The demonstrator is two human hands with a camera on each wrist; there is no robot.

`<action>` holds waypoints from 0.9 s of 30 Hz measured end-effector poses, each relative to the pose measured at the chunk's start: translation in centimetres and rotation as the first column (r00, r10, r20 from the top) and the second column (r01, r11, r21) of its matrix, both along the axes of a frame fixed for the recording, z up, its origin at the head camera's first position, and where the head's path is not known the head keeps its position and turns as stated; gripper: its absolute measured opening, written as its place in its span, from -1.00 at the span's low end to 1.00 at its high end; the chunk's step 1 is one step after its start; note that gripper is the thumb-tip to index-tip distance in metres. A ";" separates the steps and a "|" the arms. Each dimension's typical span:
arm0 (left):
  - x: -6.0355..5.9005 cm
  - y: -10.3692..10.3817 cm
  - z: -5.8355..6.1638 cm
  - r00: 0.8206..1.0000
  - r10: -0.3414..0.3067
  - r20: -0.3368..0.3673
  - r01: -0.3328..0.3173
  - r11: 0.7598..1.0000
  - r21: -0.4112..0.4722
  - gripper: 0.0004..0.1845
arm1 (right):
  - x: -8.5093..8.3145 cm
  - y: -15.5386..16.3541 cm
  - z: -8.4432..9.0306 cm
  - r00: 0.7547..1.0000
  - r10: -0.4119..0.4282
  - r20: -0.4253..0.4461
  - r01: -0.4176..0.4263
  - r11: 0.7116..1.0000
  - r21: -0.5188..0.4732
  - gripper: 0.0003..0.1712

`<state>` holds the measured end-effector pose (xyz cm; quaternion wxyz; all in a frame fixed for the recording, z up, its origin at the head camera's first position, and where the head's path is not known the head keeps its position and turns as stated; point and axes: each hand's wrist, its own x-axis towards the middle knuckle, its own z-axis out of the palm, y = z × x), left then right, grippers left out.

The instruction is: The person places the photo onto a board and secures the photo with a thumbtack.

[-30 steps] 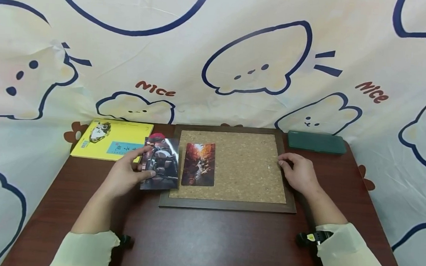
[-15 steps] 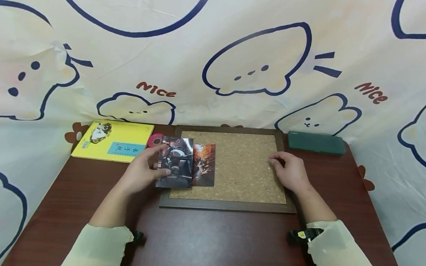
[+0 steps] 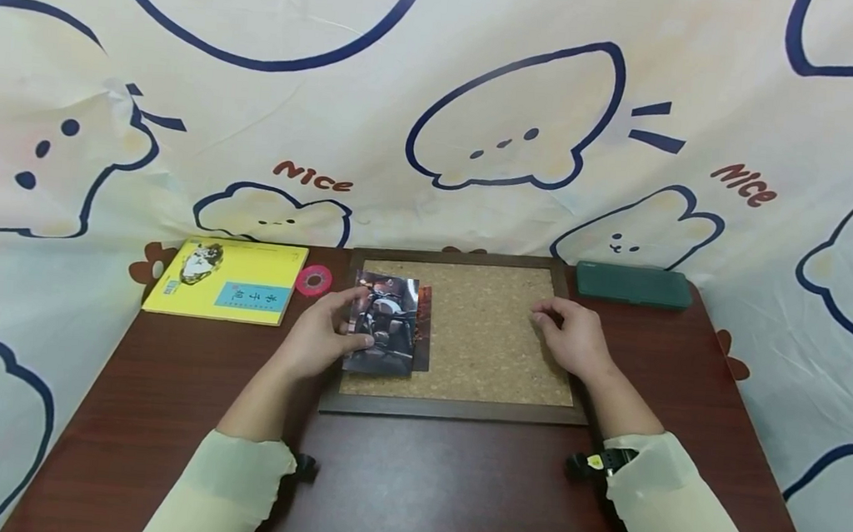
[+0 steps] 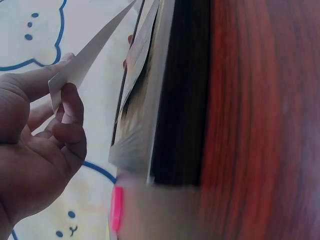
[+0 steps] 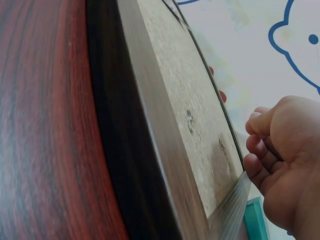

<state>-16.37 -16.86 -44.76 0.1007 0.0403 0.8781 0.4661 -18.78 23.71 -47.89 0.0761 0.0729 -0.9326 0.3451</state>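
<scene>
My left hand (image 3: pixel 317 337) pinches a dark glossy photo (image 3: pixel 390 330) by its left edge, thumb on the front. The left wrist view shows this photo's pale side (image 4: pixel 92 52) tilted and lifted above the board. Beneath it, an autumn-coloured photo (image 3: pixel 423 332) lies on the cork board (image 3: pixel 496 338); only its right strip shows in the head view. My right hand (image 3: pixel 575 336) hovers over the cork's right side. Its fingers (image 5: pixel 256 165) are loosely curled, and nothing shows between them.
A pink tape roll (image 3: pixel 314 280) lies between a yellow book (image 3: pixel 246 264) and the board's brown wooden frame (image 3: pixel 453 410). The green case (image 3: pixel 634 284) sits at the back right of the dark red table (image 3: pixel 409 490). A printed cloth (image 3: pixel 377 128) hangs behind.
My left hand has carried the dark photo rightward, from beside the autumn photo to above it, covering most of it. The tape roll is uncovered. My right hand has drifted left, over the cork.
</scene>
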 end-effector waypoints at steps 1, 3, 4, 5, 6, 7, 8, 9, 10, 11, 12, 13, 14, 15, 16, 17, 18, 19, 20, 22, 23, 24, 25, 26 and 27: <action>-0.1 0.3 -0.1 1.000 -0.002 0.000 0.002 1.000 0.003 -0.21 | 0.0 -0.1 0.0 1.000 -0.002 0.000 0.002 1.000 -0.003 -0.86; -0.3 0.8 -0.2 1.000 -0.005 -0.003 0.005 1.000 0.007 -0.21 | -0.1 -0.3 0.1 1.000 -0.005 -0.001 0.005 1.000 -0.011 -0.86; -0.4 1.1 -0.3 1.000 -0.005 0.001 0.005 1.000 0.013 -0.21 | -0.2 -0.4 0.1 1.000 -0.005 -0.002 0.005 1.000 -0.010 -0.86; -0.5 1.3 -0.3 1.000 -0.008 0.002 0.008 1.000 0.012 -0.21 | -0.2 -0.5 0.2 1.000 -0.003 -0.002 0.003 1.000 -0.011 -0.85; -0.6 1.6 -0.4 1.000 -0.010 0.004 0.010 1.000 0.013 -0.21 | -0.2 -0.6 0.2 1.000 -0.002 -0.002 0.002 1.000 -0.010 -0.85; -0.7 1.8 -0.4 1.000 -0.012 0.006 0.012 1.000 0.011 -0.21 | -0.2 -0.7 0.3 1.000 -0.003 -0.002 0.003 1.000 -0.010 -0.85; -0.8 2.0 -0.5 1.000 -0.015 0.008 0.015 1.000 0.011 -0.21 | -0.3 -0.8 0.3 1.000 -0.001 -0.002 0.001 1.000 -0.011 -0.85; -0.9 2.2 -0.6 1.000 -0.020 0.010 0.020 1.000 0.015 -0.21 | -0.3 -0.9 0.3 1.000 0.000 -0.001 0.000 1.000 -0.010 -0.85; -1.0 2.5 -0.6 1.000 -0.026 0.010 0.025 0.999 0.020 -0.21 | -0.3 -1.0 0.3 1.000 0.000 0.001 0.000 1.000 -0.013 -0.85; -1.0 2.7 -0.7 0.999 -0.032 0.011 0.032 0.999 0.028 -0.21 | -0.3 -1.1 0.3 1.000 0.001 0.005 -0.001 1.000 -0.017 -0.85; -1.1 2.9 -0.8 0.999 -0.034 0.012 0.034 0.999 0.038 -0.22 | -0.3 -1.2 0.4 1.000 0.001 0.009 -0.001 1.000 -0.018 -0.84; -1.2 3.1 -0.8 0.999 -0.040 0.008 0.040 0.998 0.042 -0.21 | -0.4 -1.2 0.4 1.000 0.001 0.014 -0.001 1.000 -0.021 -0.84; -1.2 3.3 -0.8 0.999 -0.045 0.002 0.045 0.998 0.048 -0.22 | -0.4 -1.3 0.4 1.000 0.003 0.020 -0.002 1.000 -0.022 -0.84; -1.3 3.5 -0.9 0.999 -0.046 -0.002 0.046 0.998 0.051 -0.22 | -0.4 -1.4 0.4 1.000 0.003 0.026 -0.002 1.000 -0.025 -0.84; -1.4 3.7 -1.0 0.999 -0.047 -0.003 0.047 0.998 0.049 -0.22 | -0.4 -1.5 0.3 1.000 0.005 0.030 -0.004 1.000 -0.028 -0.84; -1.4 4.0 -1.0 0.999 -0.047 -0.006 0.047 0.998 0.045 -0.22 | -0.4 -1.5 0.3 0.999 0.007 0.033 -0.006 1.000 -0.030 -0.84; -1.5 4.2 -1.1 0.999 -0.048 -0.009 0.048 0.998 0.037 -0.22 | -0.5 -1.6 0.3 0.999 0.007 0.033 -0.006 1.000 -0.031 -0.84; -1.6 4.4 -1.2 0.999 -0.050 -0.010 0.050 0.998 0.034 -0.22 | -0.5 -1.6 0.3 0.999 0.006 0.033 -0.005 0.999 -0.035 -0.84; -1.7 4.6 -1.3 0.999 -0.050 -0.007 0.051 0.998 0.035 -0.22 | -0.5 -1.7 0.2 0.999 0.005 0.032 -0.004 0.999 -0.037 -0.84; -1.8 5.0 -1.5 0.998 -0.056 -0.005 0.057 0.998 0.034 -0.21 | -0.6 -1.8 0.2 1.000 0.004 0.027 -0.003 0.999 -0.038 -0.84; -1.9 5.1 -1.6 0.998 -0.059 -0.006 0.059 0.998 0.034 -0.20 | -0.6 -1.9 0.2 1.000 0.005 0.025 -0.004 0.999 -0.038 -0.84; -2.0 5.3 -1.8 0.998 -0.061 -0.009 0.061 0.997 0.036 -0.20 | -0.7 -1.9 0.2 1.000 0.005 0.025 -0.004 0.999 -0.037 -0.84; -2.0 5.4 -1.9 0.998 -0.066 -0.014 0.067 0.997 0.041 -0.19 | -0.7 -2.0 0.2 1.000 0.006 0.023 -0.005 0.999 -0.038 -0.84; -2.1 5.6 -2.0 0.997 -0.069 -0.019 0.069 0.997 0.041 -0.19 | -0.7 -2.1 0.2 1.000 0.007 0.022 -0.006 0.999 -0.038 -0.84; -2.1 5.7 -2.1 0.997 -0.070 -0.020 0.071 0.997 0.043 -0.19 | -0.7 -2.1 0.2 1.000 0.007 0.021 -0.006 0.999 -0.039 -0.84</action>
